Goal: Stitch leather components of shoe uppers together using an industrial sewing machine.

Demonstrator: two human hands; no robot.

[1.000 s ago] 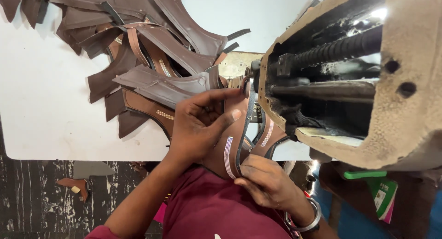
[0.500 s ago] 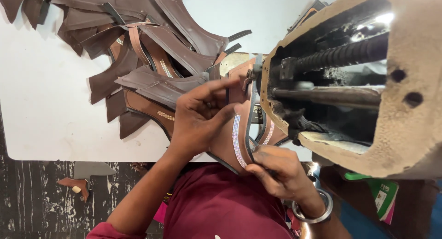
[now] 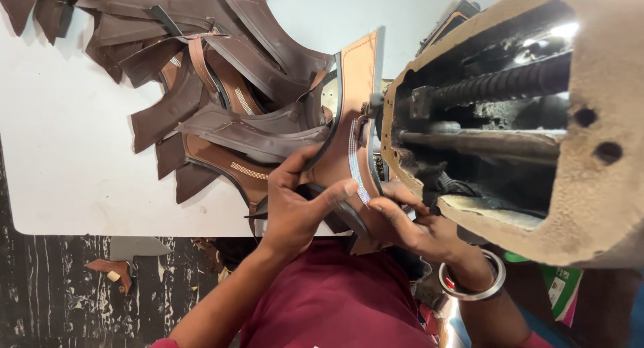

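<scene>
Since half a second earlier, we had pushed the tan leather strap piece (image 3: 349,113) further up beside the sewing machine (image 3: 523,120), so its far end stood higher against the white table (image 3: 80,153). Our left hand (image 3: 295,207) was closed on the piece's lower end, thumb lying across it. Our right hand (image 3: 409,224), a metal bangle (image 3: 473,281) on its wrist, had its fingers curled against the same lower end, close by the machine; how tightly they gripped we could not tell.

A fanned heap of brown leather cut pieces (image 3: 201,73) lay just left of it, some overlapping its edge. The machine's rough, worn underside blocked everything on the right.

It was long, flat and narrow, smooth tan with a dark edge and a glittering studded strip (image 3: 353,157) along its length. Its long axis ran away from us, nearly straight up the view.
</scene>
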